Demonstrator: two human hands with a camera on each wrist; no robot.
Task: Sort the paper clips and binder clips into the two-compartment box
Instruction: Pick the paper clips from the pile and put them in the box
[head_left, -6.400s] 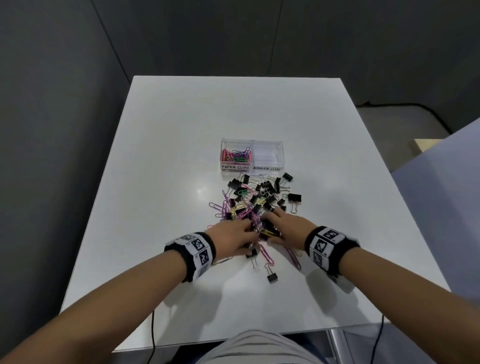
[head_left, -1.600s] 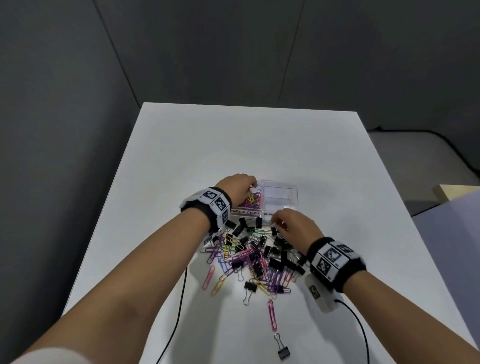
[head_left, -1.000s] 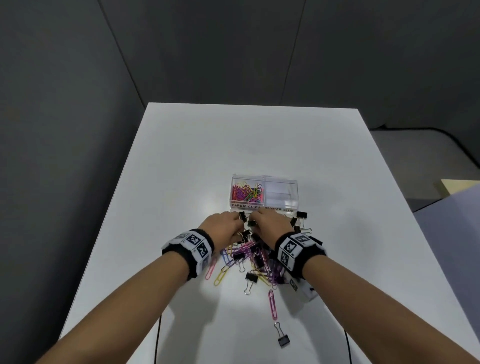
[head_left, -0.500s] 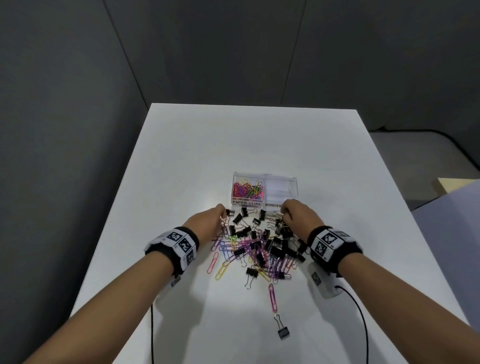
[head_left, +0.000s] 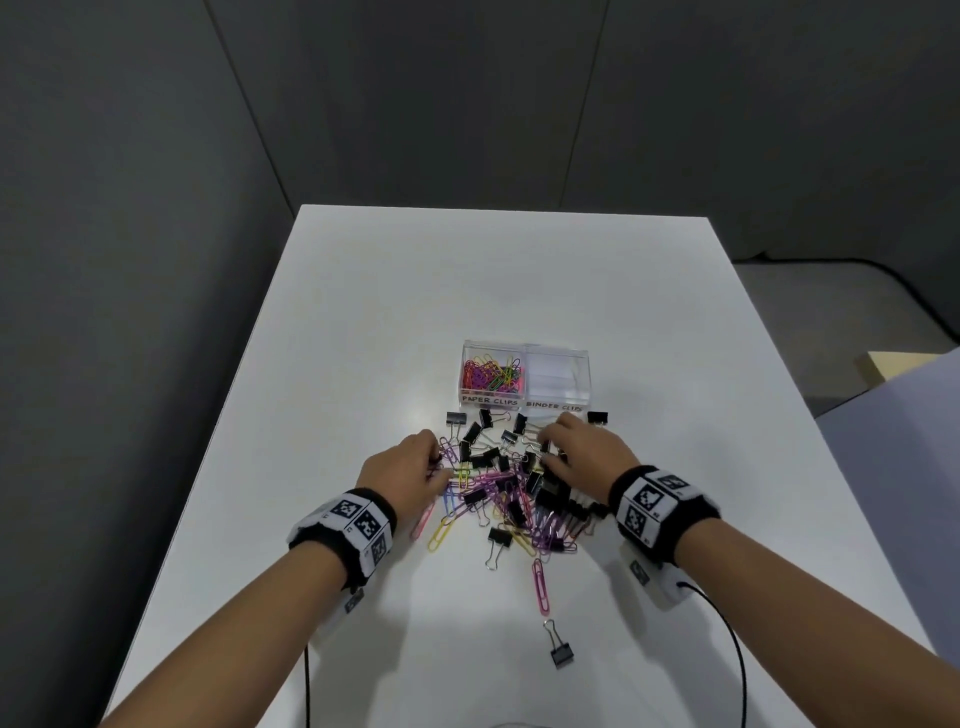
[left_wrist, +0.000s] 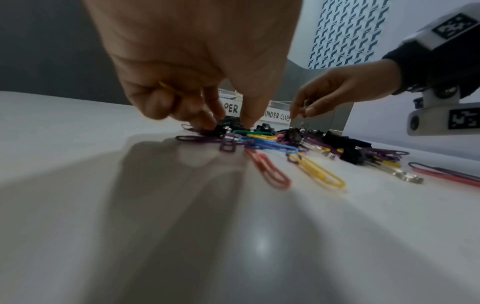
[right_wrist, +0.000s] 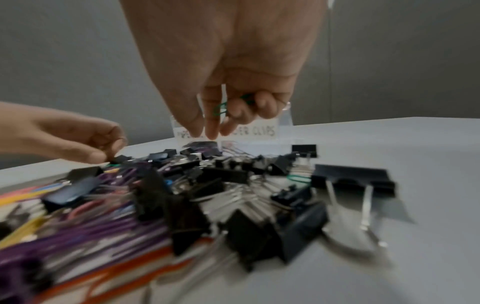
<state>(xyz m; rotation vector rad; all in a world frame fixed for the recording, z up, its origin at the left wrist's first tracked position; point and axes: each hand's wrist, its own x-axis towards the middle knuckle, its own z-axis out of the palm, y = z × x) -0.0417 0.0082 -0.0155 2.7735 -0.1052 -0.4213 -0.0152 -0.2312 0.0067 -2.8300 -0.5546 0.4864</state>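
We see both hands down over one mixed pile of clips (head_left: 511, 488) on the white table (head_left: 363, 322).

The left hand (head_left: 402, 470) sits at the pile's left edge. In the left wrist view its curled outer fingers (left_wrist: 153, 100) trap a yellow paper clip (left_wrist: 166, 85) against the palm, while thumb and forefinger reach down, tips close together, onto the dark clips beneath them. Whether they have actually nipped one is blurred, so we cannot tell.

The right hand (head_left: 587, 449) is at the pile's far right. In the right wrist view its curled ring and little fingers tuck a green paper clip (right_wrist: 221, 109) against the palm; the other fingers hang straight, tips nearly together, just above a black binder clip (right_wrist: 201, 145).

Just beyond both sets of fingertips stands the clear two-compartment box (head_left: 525, 400): coloured paper clips fill the half ahead of the left fingers, and no clips show in the half marked for binder clips, ahead of the right fingers.
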